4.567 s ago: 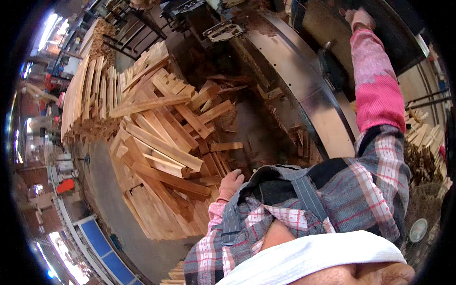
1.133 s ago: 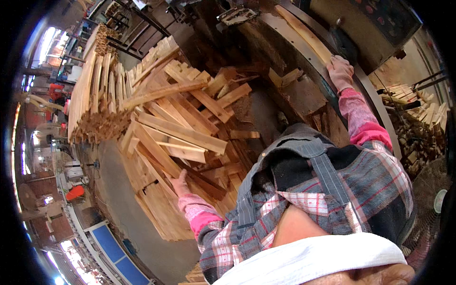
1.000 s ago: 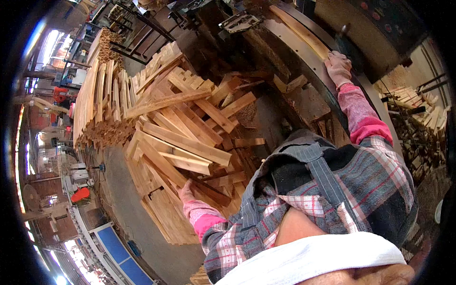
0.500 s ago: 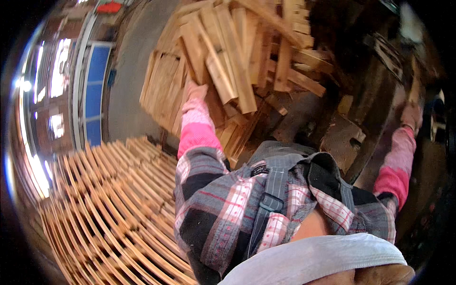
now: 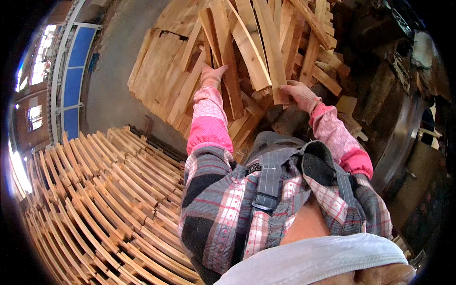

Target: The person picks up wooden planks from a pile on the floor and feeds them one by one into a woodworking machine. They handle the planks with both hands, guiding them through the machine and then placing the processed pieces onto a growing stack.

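A loose heap of sawn wooden boards point(image 5: 247, 42) lies in front of me on a broad stack of planks point(image 5: 161, 71). My left hand point(image 5: 212, 76) is at the near end of a narrow wooden slat point(image 5: 209, 33); its thumb points right and its fingers are partly hidden behind the wood. To the right, my right hand point(image 5: 300, 93) has its fingers closed at the near end of a long, flat wooden board point(image 5: 271, 47). A darker board point(image 5: 231, 85) stands tilted between the hands.
Spaced wooden strips point(image 5: 104, 190) form a large layered stack at lower left. Short offcuts point(image 5: 327, 80) lie right of the heap, near a dark metal machine edge point(image 5: 396, 142). A blue-panelled frame point(image 5: 73, 85) stands beyond the grey floor point(image 5: 111, 71) at left.
My right hand has come in from the far right, where it was beside a strip of wood, to the heap. My left hand stays at the boards; the view has shifted.
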The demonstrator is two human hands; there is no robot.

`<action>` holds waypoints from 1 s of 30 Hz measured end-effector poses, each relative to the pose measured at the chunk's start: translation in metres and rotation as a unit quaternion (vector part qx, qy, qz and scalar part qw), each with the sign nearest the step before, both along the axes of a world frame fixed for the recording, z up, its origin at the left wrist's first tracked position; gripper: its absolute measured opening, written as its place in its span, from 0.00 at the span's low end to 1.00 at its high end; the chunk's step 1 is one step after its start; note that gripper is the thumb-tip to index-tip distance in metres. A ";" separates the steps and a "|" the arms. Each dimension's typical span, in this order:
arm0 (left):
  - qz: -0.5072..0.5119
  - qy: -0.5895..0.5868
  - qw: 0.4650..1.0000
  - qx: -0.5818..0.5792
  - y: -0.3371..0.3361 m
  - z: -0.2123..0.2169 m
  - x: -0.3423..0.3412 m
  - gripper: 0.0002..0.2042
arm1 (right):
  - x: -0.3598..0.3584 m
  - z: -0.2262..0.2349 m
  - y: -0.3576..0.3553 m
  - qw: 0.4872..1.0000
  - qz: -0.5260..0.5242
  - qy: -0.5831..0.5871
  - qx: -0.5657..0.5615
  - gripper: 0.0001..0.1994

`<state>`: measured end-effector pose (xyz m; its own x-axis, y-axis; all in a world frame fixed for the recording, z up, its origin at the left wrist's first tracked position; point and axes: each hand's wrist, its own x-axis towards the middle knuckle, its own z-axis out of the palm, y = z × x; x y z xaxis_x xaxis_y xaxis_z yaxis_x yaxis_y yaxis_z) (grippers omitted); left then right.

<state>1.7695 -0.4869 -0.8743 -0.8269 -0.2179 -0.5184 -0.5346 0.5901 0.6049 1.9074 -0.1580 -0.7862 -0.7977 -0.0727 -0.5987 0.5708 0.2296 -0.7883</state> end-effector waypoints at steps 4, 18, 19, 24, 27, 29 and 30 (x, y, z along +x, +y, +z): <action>0.030 0.015 0.999 -0.004 -0.029 -0.031 0.005 0.56 | -0.001 0.020 -0.007 0.989 0.044 0.045 0.132 0.21; 0.033 0.067 0.995 -0.071 -0.002 0.017 0.021 0.46 | -0.057 0.091 -0.136 0.873 0.177 0.101 0.444 0.36; 0.031 0.083 0.994 -0.057 -0.008 0.018 0.020 0.46 | -0.057 0.090 -0.138 0.874 0.181 0.091 0.442 0.36; 0.020 0.122 0.988 0.091 -0.010 0.052 0.022 0.38 | -0.069 0.062 -0.112 0.884 0.145 0.093 0.434 0.34; 0.056 0.106 0.926 0.359 -0.046 0.041 0.029 0.27 | -0.077 0.070 -0.096 0.937 0.066 0.105 0.328 0.33; 0.103 0.091 0.870 0.474 -0.068 0.038 0.034 0.20 | -0.072 0.074 -0.083 0.952 0.022 0.137 0.273 0.33; 0.124 0.063 0.845 0.517 -0.084 0.034 0.035 0.17 | -0.067 0.075 -0.078 0.949 0.007 0.168 0.266 0.35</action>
